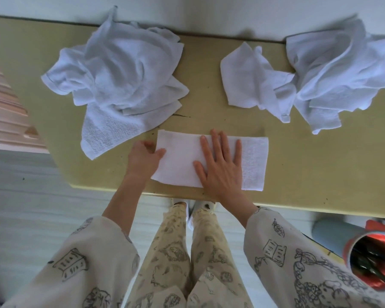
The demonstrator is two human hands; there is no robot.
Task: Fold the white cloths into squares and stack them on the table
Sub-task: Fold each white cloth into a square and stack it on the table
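Note:
A white cloth (255, 162) folded into a long rectangle lies flat near the front edge of the yellowish table (309, 174). My right hand (220, 170) presses flat on its middle, fingers spread and straight. My left hand (146, 156) pinches the cloth's left edge, thumb on top and fingers curled under it. A crumpled heap of white cloths (120, 81) sits at the back left. Another crumpled heap of white cloths (333, 81) sits at the back right, with one loose cloth (247, 76) beside it.
A white wall runs behind the table's far edge. A round red-rimmed bin (373, 261) stands on the floor at the lower right. A pinkish slatted object (7, 112) is at the left. My patterned sleeves and trousers fill the bottom.

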